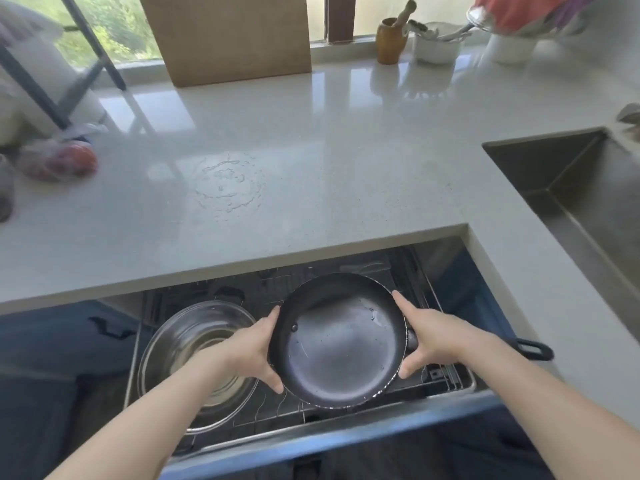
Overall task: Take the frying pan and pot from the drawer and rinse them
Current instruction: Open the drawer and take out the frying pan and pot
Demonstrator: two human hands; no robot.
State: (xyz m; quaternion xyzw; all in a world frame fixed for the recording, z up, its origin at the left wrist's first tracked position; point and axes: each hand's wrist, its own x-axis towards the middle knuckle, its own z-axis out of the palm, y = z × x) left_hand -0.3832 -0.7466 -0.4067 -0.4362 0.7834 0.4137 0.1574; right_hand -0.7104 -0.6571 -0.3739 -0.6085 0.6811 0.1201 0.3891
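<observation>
Frying pan (337,341) above open drawer (311,434), right of steel pot (194,344). Left hand (256,351) and right hand (429,341): each grip half-curled, clamped on opposite rims. Keep level, lift clear of rack, mind handle (533,348), carry right toward sink (568,188).

Single head view, looking steeply down and forward, close over the open drawer (346,434) below the counter (311,150) front edge.
</observation>
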